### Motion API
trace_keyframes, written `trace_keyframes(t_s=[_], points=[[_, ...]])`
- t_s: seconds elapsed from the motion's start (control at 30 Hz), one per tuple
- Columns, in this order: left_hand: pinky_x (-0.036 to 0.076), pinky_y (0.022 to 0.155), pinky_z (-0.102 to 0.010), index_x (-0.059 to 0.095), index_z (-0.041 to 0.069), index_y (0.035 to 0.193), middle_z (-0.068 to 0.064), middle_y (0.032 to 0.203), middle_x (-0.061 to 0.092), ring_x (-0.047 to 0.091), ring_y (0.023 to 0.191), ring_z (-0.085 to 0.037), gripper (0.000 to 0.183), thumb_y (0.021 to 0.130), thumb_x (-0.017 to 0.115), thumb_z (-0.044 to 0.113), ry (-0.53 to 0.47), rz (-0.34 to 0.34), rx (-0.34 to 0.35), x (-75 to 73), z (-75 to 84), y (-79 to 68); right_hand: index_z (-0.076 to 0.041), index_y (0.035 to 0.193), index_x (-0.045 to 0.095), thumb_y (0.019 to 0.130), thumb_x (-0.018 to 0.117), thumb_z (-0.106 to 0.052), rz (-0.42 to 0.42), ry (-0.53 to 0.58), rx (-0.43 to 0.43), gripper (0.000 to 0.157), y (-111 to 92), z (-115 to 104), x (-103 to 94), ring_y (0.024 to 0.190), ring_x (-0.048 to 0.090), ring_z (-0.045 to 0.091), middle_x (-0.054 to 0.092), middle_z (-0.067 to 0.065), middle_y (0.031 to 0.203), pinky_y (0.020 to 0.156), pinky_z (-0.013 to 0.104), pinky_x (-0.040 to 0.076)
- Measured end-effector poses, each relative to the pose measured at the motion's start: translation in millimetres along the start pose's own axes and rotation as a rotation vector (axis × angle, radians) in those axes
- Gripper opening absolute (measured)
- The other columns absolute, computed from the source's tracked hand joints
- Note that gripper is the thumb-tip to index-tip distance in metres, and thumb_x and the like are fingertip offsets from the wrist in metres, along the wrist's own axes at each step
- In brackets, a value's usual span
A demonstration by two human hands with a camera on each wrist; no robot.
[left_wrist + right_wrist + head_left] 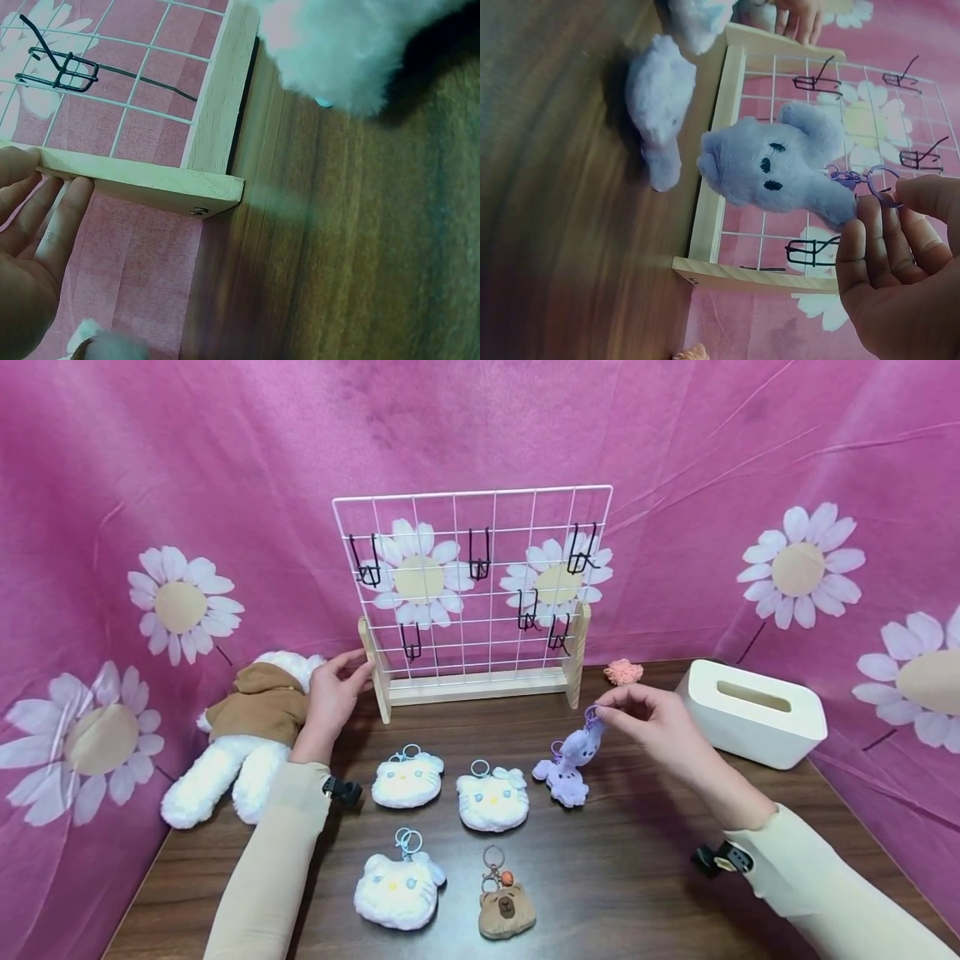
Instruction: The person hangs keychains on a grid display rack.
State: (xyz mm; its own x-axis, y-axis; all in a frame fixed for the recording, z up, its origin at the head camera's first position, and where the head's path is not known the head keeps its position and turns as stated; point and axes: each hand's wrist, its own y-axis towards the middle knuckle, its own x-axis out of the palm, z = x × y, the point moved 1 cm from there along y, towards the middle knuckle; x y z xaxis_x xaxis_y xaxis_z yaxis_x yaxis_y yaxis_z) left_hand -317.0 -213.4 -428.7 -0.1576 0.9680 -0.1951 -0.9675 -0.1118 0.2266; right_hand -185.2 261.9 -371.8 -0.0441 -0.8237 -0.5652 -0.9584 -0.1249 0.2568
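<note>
By its purple key ring, my right hand (pixel 654 720) pinches a purple long-eared plush keychain (pixel 757 165), which dangles in the air. Below it on the table lies a second purple plush keychain (pixel 561 781). My left hand (pixel 335 693) holds the left wooden post (pixel 150 180) of a white wire grid rack (pixel 474 585), thumb on one side and fingers on the other. Several black hooks (pixel 479 556) hang on the grid, without keychains on them. White cat-face plush keychains lie in front: one left (pixel 407 781), one middle (pixel 493 799), one nearer (pixel 397 892).
A brown capybara plush keychain (pixel 506 912) lies near the front. A white plush toy in a brown hoodie (pixel 258 706) lies at the left. On the right stand a white tissue box (pixel 757 727) and a small coral fluffy thing (pixel 624 672). Pink flowered cloth (pixel 660 427) hangs behind.
</note>
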Motion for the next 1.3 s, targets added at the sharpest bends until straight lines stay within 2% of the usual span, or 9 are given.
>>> trace_keyframes(t_s=[0.1,0.27,0.5,0.7,0.93,1.3], points=[[0.072,0.087,-0.017,0.068,-0.007,0.147,-0.038,0.135,0.071,0.073,0.088,0.008,0.04,0.111,0.071,0.012,-0.005,-0.004,0.004,0.8,-0.9,-0.5,-0.007,0.113,0.084,0.105,0.081,-0.016,0.023,-0.016,0.0,0.013,8.9,1.0,0.5,0.087,0.061,0.0,0.076,-0.011,0.1,0.068,0.014,0.055],[0.071,0.086,-0.016,0.069,-0.007,0.146,-0.036,0.137,0.072,0.072,0.089,0.008,0.04,0.111,0.071,0.011,-0.006,0.003,0.001,-0.5,-2.7,-1.3,-0.008,0.115,0.084,0.106,0.081,-0.022,0.037,-0.019,0.015,0.017,23.6,4.3,4.3,0.098,0.059,0.001,0.072,-0.003,0.107,0.075,0.011,0.053],[0.071,0.086,-0.015,0.069,-0.006,0.147,-0.037,0.138,0.071,0.071,0.089,0.01,0.04,0.111,0.071,0.012,0.007,0.003,0.0,-1.6,-2.9,-3.1,-0.007,0.117,0.082,0.107,0.079,-0.026,0.062,0.004,0.056,0.021,47.1,15.3,11.7,0.086,0.067,0.0,0.08,-0.001,0.102,0.074,0.012,0.058],[0.073,0.092,-0.022,0.068,-0.007,0.148,-0.037,0.141,0.071,0.072,0.09,0.008,0.041,0.111,0.07,0.011,-0.009,-0.006,-0.014,-1.5,-1.3,-4.0,-0.005,0.12,0.082,0.108,0.078,-0.025,0.074,0.027,0.056,0.024,63.6,23.6,18.8,0.087,0.074,0.006,0.083,0.018,0.108,0.077,0.01,0.061],[0.071,0.086,-0.015,0.068,-0.006,0.148,-0.037,0.14,0.071,0.072,0.089,0.007,0.04,0.111,0.071,0.011,-0.023,-0.003,-0.009,0.4,1.0,-1.0,-0.003,0.124,0.082,0.109,0.077,-0.024,0.103,0.038,0.061,0.026,80.1,28.4,18.6,0.085,0.07,0.0,0.083,0.017,0.109,0.074,0.009,0.058],[0.072,0.088,-0.016,0.069,-0.005,0.147,-0.032,0.143,0.071,0.071,0.09,0.007,0.04,0.111,0.071,0.012,-0.008,0.0,-0.014,0.2,3.0,-2.7,0.0,0.126,0.08,0.109,0.077,-0.022,0.086,0.09,0.083,0.028,90.1,28.5,20.0,0.088,0.076,0.002,0.081,0.025,0.12,0.083,0.011,0.066]])
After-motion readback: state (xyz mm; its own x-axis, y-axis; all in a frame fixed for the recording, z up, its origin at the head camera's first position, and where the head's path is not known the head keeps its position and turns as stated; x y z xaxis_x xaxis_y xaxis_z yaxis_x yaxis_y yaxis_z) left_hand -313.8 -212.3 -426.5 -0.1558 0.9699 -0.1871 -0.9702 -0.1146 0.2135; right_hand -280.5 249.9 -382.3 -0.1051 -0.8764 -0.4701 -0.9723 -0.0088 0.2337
